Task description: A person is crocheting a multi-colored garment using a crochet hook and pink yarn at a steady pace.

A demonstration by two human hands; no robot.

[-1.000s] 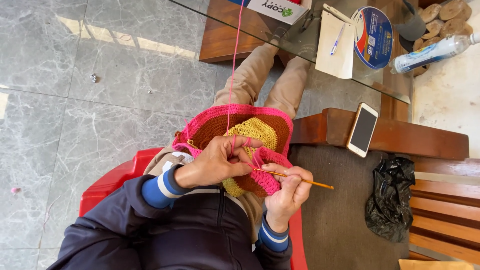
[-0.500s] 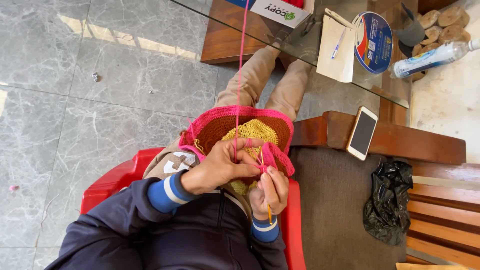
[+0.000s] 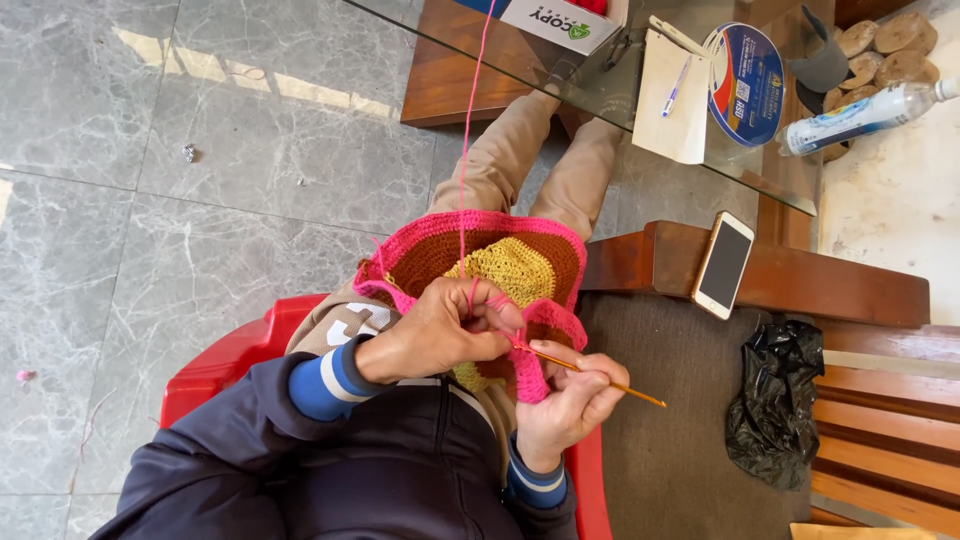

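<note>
The thin orange crochet hook point(image 3: 590, 373) now points sideways — right hand point(image 3: 570, 405) pinching it, left hand point(image 3: 445, 330) gripping the pink-edged crocheted piece point(image 3: 500, 265); a white phone point(image 3: 724, 265) lies nearby.

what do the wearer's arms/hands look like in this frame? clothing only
Both arms are in dark navy jacket sleeves. Under each, a knit cuff shows at the wrist: blue with a white stripe. The left hand and right hand are bare, with no gloves; no rings or watch that I can make out.
</note>
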